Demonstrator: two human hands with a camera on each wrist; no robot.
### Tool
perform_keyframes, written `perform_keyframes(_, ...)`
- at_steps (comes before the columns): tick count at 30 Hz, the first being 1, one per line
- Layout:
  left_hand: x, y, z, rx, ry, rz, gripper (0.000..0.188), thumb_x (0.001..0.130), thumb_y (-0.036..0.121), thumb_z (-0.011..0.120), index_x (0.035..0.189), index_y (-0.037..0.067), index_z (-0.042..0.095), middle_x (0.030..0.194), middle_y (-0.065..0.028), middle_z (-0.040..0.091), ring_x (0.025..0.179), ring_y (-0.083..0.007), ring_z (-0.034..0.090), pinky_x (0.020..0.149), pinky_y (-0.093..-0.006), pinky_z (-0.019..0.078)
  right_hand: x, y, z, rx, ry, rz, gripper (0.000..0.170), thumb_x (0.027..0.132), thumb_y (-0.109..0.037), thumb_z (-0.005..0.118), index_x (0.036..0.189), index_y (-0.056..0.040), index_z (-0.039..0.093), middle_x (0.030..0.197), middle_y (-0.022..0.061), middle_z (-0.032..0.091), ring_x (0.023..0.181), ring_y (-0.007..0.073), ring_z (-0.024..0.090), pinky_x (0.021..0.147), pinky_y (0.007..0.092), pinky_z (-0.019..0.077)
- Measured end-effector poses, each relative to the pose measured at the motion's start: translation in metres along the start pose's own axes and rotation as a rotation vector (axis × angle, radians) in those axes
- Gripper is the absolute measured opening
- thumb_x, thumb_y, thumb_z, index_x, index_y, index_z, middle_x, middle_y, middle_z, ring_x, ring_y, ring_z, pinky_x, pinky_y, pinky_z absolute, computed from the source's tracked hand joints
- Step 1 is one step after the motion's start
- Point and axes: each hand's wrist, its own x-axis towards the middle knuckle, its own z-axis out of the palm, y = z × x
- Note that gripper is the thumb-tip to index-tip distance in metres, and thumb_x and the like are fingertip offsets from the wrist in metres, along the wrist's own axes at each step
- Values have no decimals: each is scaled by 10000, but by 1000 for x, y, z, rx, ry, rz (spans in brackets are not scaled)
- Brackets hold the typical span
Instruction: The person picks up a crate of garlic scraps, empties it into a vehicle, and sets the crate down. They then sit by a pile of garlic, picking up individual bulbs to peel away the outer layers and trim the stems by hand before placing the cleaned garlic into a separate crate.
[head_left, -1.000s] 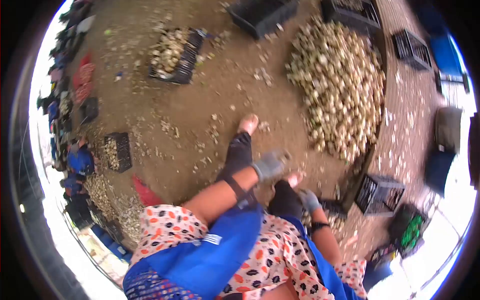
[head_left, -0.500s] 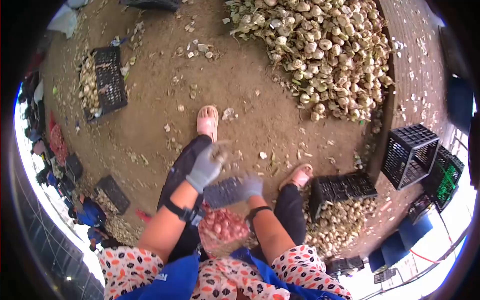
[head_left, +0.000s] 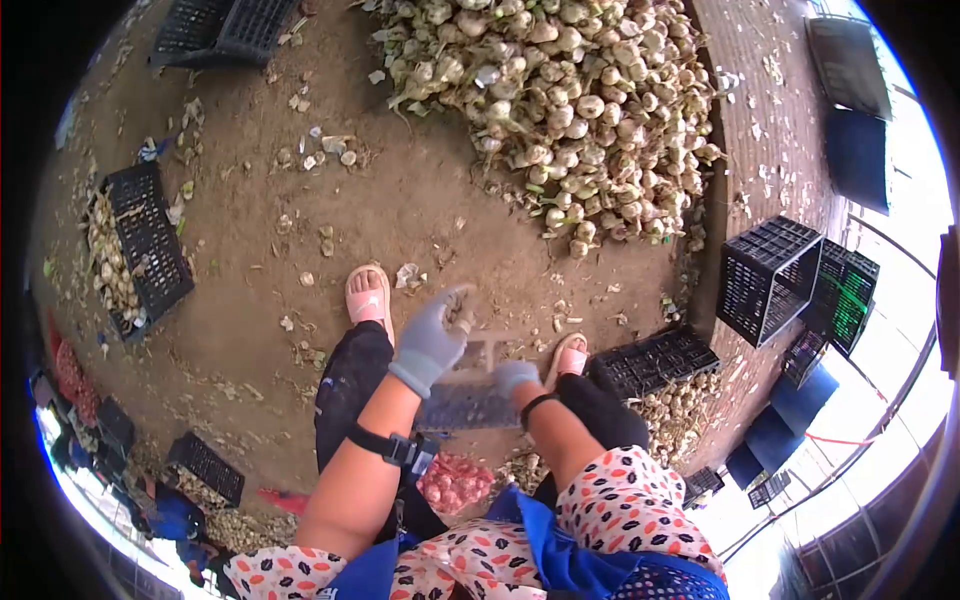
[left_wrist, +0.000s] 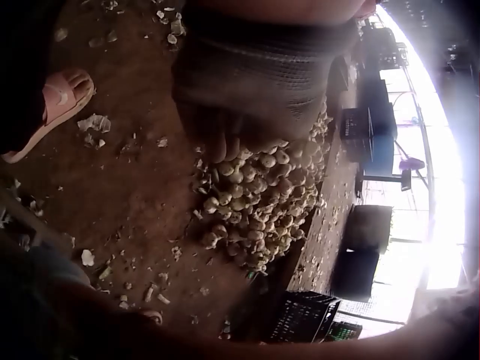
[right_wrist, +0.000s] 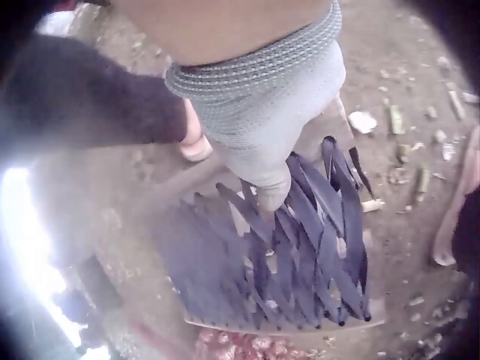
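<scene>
My right hand (head_left: 517, 377), in a pale grey knit glove, grips the frame edge of a low stool (right_wrist: 315, 240). The stool has a wooden frame and a seat of crisscrossed dark blue straps. In the head view the stool seat (head_left: 465, 405) is blurred and hangs between my legs. My gloved left hand (head_left: 432, 340) is beside the stool's far side, fingers loosely curled and dirty at the tips, nothing visible in them. The left wrist view shows that hand (left_wrist: 251, 97) dark, overlapping the garlic pile (left_wrist: 262, 195).
A big heap of garlic bulbs (head_left: 590, 110) lies ahead, along a wooden beam (head_left: 715, 200). Black crates (head_left: 770, 275) stand at right; another crate (head_left: 655, 360) lies by my right foot with garlic spilling out. A red net bag (head_left: 455, 482) sits behind the stool. Garlic skins litter the floor.
The view has swung down toward my feet. The stool, not seen at first, came into view at my right hand and now shows its wooden frame. My left hand has lifted slightly forward.
</scene>
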Motion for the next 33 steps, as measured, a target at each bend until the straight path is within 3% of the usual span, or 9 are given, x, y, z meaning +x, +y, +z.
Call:
perform_keyframes(5,48,22,-14,-58,-67,59,340,826,25,578,1166,25,568,1030,-81,656,935,-142,613,817,-261,477,10,86,-56,18,151,119,261,821,-175,559,1034,-84,679,1098,124,651,1011,304,630,823,413,519)
perform_keyframes(10,74,65,-67,172,-125,23,370,839,9,563,1208,31,548,995,-22,616,862,-111,567,790,-245,458,80,128,-32,-170,-149,-321,365,707,-266,672,1005,-57,687,1028,175,660,982,353,624,803,421,509)
perform_keyframes(12,82,72,-77,145,105,155,374,841,35,570,1214,32,544,983,-21,619,837,-113,564,778,-251,459,83,136,-30,-148,-153,-395,420,665,-311,698,997,-54,689,989,187,665,960,369,625,814,433,501)
perform_keyframes(16,109,101,-70,164,159,332,356,843,48,568,1198,31,557,967,-37,626,816,-122,566,770,-252,462,117,138,-18,-409,-196,-472,337,735,-242,636,1027,-83,685,1073,178,646,1018,340,607,829,429,491)
perform_keyframes(18,130,100,-62,646,184,689,315,849,46,556,1162,29,579,979,-62,638,830,-136,589,772,-260,476,119,121,-76,-511,-109,-473,330,737,-238,634,1024,-83,686,1068,177,647,1011,339,609,825,431,491)
perform_keyframes(20,144,122,-44,579,93,475,279,856,50,546,1129,33,596,996,-89,646,879,-156,615,800,-264,485,111,63,-176,-609,39,-448,317,741,-230,629,1017,-84,689,1058,174,650,997,337,612,819,434,491)
perform_keyframes(22,171,116,-34,600,198,681,280,840,73,562,1115,44,605,1023,-124,645,915,-209,621,812,-296,487,78,34,-253,-580,186,-350,304,746,-223,625,1009,-85,692,1049,171,652,983,336,615,812,438,491)
perform_keyframes(26,190,134,20,439,85,821,263,856,38,579,1119,35,601,1017,-85,648,897,-175,617,807,-286,493,10,76,-275,-308,681,-307,377,763,-194,599,1117,-64,620,1027,175,657,926,315,643,707,416,527)
perform_keyframes(33,92,170,33,266,-3,896,259,883,-43,537,1138,-8,570,1016,-22,602,911,-89,555,806,-219,447,-193,161,-204,53,1117,-450,470,792,-230,558,1256,-151,545,1137,154,621,1033,318,603,882,408,485)
